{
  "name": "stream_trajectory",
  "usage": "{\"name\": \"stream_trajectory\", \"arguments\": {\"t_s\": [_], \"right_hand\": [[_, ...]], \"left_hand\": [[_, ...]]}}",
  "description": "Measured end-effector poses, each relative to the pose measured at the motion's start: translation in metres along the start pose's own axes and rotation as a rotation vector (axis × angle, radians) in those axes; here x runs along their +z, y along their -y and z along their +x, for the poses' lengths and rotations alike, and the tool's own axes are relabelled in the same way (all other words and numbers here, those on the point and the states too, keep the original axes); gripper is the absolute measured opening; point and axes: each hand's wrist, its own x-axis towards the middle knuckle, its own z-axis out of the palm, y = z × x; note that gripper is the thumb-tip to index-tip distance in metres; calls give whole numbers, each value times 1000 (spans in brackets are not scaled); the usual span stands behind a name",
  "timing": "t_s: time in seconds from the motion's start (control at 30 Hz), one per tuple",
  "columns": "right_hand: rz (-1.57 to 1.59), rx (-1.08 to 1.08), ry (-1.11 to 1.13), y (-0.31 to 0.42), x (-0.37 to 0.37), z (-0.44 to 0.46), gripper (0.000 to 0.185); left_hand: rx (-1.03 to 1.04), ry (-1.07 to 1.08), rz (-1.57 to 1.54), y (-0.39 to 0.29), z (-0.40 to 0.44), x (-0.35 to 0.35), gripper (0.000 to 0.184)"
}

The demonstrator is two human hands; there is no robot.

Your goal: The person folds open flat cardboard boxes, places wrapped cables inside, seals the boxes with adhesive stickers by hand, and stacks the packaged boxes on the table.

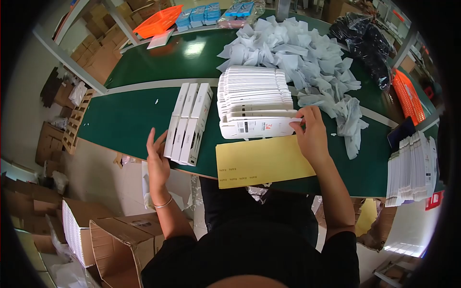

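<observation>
On the green table, a row of flattened white cartons (252, 91) stands packed on edge. My right hand (312, 132) pinches the right end of the front flattened carton (254, 128), which has "3A" printed on its face. To the left, several folded white boxes (188, 125) lie side by side in two rows. My left hand (158, 163) is beside their near left end with fingers spread; whether the fingertips touch the box is hard to tell. A yellow paper sheet (264, 163) lies along the table's front edge, below the flattened cartons.
Behind the cartons lies a heap of crumpled white sheets (297, 53). An orange tray (158, 21) and blue packs (199, 15) are at the back. On the right stand a black plastic bag (362, 41), an orange basket (408, 96) and more flattened cartons (410, 168). Cardboard boxes (120, 240) are on the floor.
</observation>
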Motion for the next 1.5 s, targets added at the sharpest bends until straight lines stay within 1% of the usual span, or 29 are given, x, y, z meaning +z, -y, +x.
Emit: {"name": "stream_trajectory", "arguments": {"t_s": [0.07,0.1,0.13,0.17,0.23,0.27,0.3,0.33,0.4,0.47,0.5,0.57,0.63,0.67,0.73,0.77,0.9,0.93,1.07,1.1,1.23,1.27,1.4,1.43,1.5], "right_hand": [[46,-2,-5,4,-11,-1,26],[41,7,-12,5,-16,-1,26],[80,-42,-30,5,-21,1,24],[117,-91,-47,5,-27,3,21],[191,-192,-76,8,-38,4,18],[186,-187,-78,11,-45,3,18],[241,-215,-24,16,-53,1,17],[297,-243,33,22,-62,-1,16],[405,-295,146,34,-77,-6,14],[461,-379,189,51,-85,-13,14],[434,-360,180,54,-88,-17,14],[545,-434,319,56,-92,-25,16],[547,-400,305,52,-94,-32,16],[565,-390,308,49,-93,-34,16],[596,-381,309,44,-91,-36,16],[608,-378,306,42,-90,-37,17],[580,25,243,37,-86,-38,18],[583,21,247,35,-82,-38,18],[581,9,137,26,-55,-39,23],[590,4,140,27,-48,-38,23],[666,-31,39,36,-20,-29,25],[668,-36,42,38,-14,-27,25],[641,0,134,43,5,-24,16],[641,-4,137,44,5,-23,16],[665,45,237,47,3,-24,11]], "left_hand": [[-47,-42,8,-1,1,-4,72],[11,-92,87,-2,1,-9,69],[70,-142,165,-5,2,-13,67],[73,-130,160,-16,5,-10,67],[144,-332,-211,-40,7,-5,68],[175,-288,-358,-52,8,-1,76],[204,-246,-505,-64,10,6,86],[202,-244,-510,-77,11,15,86],[233,158,-913,-101,10,37,107],[147,431,-920,-119,4,64,122],[149,612,-954,-119,1,80,120],[83,987,-803,-127,-6,101,120],[-194,1183,-1014,-138,-30,130,108],[-198,1200,-1016,-136,-37,141,108],[-477,1421,-1246,-125,-45,157,93],[-478,1430,-1241,-123,-47,160,93],[-521,1359,-1279,-118,-50,165,82],[-521,1353,-1277,-118,-49,164,82],[-638,1085,-1262,-119,-37,150,77],[-637,1078,-1255,-119,-35,146,77],[-697,890,-1345,-119,-29,134,73],[-693,885,-1345,-119,-28,131,73],[-621,718,-1144,-121,-24,119,69],[-618,714,-1145,-121,-23,117,69],[-656,568,-1056,-122,-25,113,64]]}}
